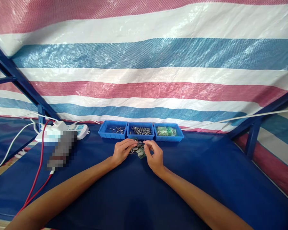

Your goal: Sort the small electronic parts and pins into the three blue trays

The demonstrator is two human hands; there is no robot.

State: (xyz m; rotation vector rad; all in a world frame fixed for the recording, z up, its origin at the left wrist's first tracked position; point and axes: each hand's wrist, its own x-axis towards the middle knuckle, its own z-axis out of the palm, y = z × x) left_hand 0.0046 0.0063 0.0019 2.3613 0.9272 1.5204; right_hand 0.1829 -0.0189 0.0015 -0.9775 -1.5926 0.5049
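A small pile of mixed parts lies on the blue table between my hands, with thin metal pins, grey pieces and a greenish packet in it. From the left, my left hand reaches to the pile's edge, thumb and fingers pinched together. My right hand is at the pile's right side, also in a pinch. Whatever either hand grips is too small to make out. Just beyond stand three blue trays: the left tray has thin metal pins, the middle tray dark grey cylinders, the right tray small green packets.
On the left of the table are a white power strip, a blurred dark object and a red cable. Behind hangs a striped plastic sheet. Blue frame bars slant at both sides.
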